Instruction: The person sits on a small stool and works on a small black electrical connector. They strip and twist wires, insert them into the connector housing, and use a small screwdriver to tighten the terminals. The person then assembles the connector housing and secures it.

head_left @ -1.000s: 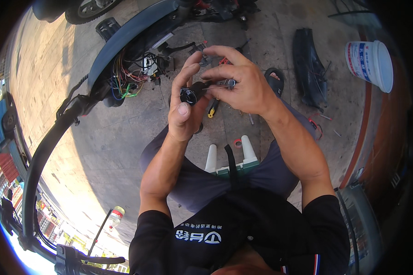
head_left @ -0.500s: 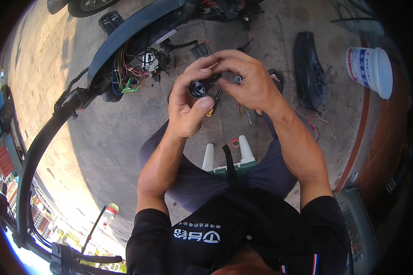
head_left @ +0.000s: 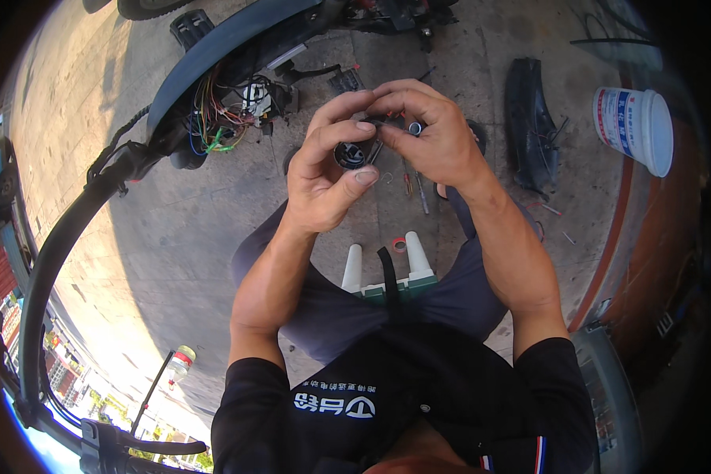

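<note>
My left hand curls its fingers and thumb around a round black hollow part, whose open face shows a dark inside with pale metal bits. Close against it, my right hand is closed in a pinch at the part's far right edge. A small piece with a shiny round end pokes out between the right fingers; the rest of it is hidden. Both hands meet at the fingertips above the ground, and what lies between the tips is too small to make out.
Tangled coloured wires hang from a scooter frame curving along the left. A black curved panel and a white bucket are at right. Slim tools and a red tape roll lie by a white-legged stool.
My right fingertips have shifted left and closer to the round black part. The left hand has tilted it slightly, and its fingers sit nearer the right hand.
</note>
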Tool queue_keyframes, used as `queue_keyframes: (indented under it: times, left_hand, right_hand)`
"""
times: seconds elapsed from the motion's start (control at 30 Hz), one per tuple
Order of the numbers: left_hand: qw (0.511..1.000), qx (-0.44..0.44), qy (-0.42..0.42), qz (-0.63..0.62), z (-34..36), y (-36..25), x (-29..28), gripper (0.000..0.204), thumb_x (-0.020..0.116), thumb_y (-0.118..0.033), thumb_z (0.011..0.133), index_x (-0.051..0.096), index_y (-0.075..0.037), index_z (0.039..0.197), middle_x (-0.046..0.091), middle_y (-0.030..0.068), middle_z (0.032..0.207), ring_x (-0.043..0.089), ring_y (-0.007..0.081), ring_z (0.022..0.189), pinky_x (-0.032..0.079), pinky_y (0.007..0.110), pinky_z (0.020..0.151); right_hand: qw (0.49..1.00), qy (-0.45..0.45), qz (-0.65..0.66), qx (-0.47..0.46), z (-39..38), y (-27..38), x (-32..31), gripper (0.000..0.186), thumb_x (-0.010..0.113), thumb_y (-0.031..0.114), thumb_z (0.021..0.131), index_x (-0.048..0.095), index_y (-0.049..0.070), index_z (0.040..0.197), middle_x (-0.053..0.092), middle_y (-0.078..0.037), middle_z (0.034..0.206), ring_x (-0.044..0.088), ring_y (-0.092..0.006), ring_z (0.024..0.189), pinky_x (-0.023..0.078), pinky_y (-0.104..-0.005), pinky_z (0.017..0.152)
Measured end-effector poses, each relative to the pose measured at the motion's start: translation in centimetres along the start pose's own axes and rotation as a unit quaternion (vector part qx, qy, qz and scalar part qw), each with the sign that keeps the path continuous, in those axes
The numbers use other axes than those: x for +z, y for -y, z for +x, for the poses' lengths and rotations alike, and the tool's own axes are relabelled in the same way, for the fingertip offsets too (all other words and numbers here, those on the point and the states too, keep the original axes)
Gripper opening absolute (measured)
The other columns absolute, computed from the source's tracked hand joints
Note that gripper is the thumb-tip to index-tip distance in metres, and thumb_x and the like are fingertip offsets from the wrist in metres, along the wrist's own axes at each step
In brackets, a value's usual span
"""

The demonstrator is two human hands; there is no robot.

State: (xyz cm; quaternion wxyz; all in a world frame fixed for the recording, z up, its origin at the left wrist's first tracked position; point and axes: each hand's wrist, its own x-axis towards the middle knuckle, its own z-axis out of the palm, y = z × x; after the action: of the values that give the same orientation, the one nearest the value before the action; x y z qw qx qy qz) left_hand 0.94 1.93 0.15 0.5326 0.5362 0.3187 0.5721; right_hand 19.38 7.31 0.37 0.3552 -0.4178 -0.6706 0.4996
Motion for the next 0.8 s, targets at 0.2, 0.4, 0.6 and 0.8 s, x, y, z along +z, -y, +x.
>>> queue_keyframes:
  times: [0.2, 0.4, 0.6, 0.8]
  left_hand:
    - [0.988, -0.108, -0.105, 0.019, 0.4, -1.0, -1.3, 0.032, 0.069, -0.005, 0.083, 0.062, 0.002, 0.113, 0.057, 0.0162, 0.127, 0.056, 0.022, 0.116, 0.041, 0.036, 0.103]
    - [0.945, -0.265, -0.09, 0.17, 0.3, -1.2, -2.2, 0.024, 0.052, -0.021, 0.102, 0.065, -0.001, 0.101, 0.065, 0.0041, 0.083, 0.058, 0.0106, 0.066, 0.047, 0.026, 0.059]
    - [0.9, -0.2, -0.002, 0.389, 0.6, -0.7, -2.3, 0.048, 0.045, -0.036, 0.105, 0.06, 0.003, 0.082, 0.058, 0.0171, 0.065, 0.056, 0.0284, 0.056, 0.044, 0.041, 0.057]
    - [0.907, -0.234, -0.018, 0.35, 0.2, -0.5, -2.1, 0.052, 0.042, -0.037, 0.106, 0.064, 0.003, 0.082, 0.058, 0.0194, 0.063, 0.059, 0.0344, 0.057, 0.046, 0.041, 0.058]
  right_hand:
    - [0.997, 0.058, 0.022, 0.037, 0.0, 0.7, -0.5, 0.023, 0.071, -0.002, 0.082, 0.063, 0.0, 0.103, 0.069, -0.008, 0.099, 0.066, -0.0142, 0.083, 0.051, -0.0269, 0.07]
    - [0.998, 0.063, 0.023, 0.006, -0.5, 0.7, 1.6, 0.018, 0.065, 0.004, 0.086, 0.057, 0.002, 0.102, 0.065, -0.013, 0.074, 0.065, -0.0279, 0.067, 0.049, -0.0368, 0.06]
    - [0.992, 0.07, -0.095, -0.04, -0.9, 0.2, 2.3, 0.015, 0.063, 0.009, 0.089, 0.058, 0.002, 0.101, 0.061, -0.016, 0.066, 0.062, -0.0365, 0.062, 0.047, -0.0418, 0.056]
    - [0.99, 0.084, -0.108, -0.035, -0.8, 0.6, 2.4, 0.015, 0.063, 0.015, 0.089, 0.057, 0.002, 0.094, 0.059, -0.019, 0.062, 0.059, -0.0415, 0.06, 0.044, -0.0482, 0.053]
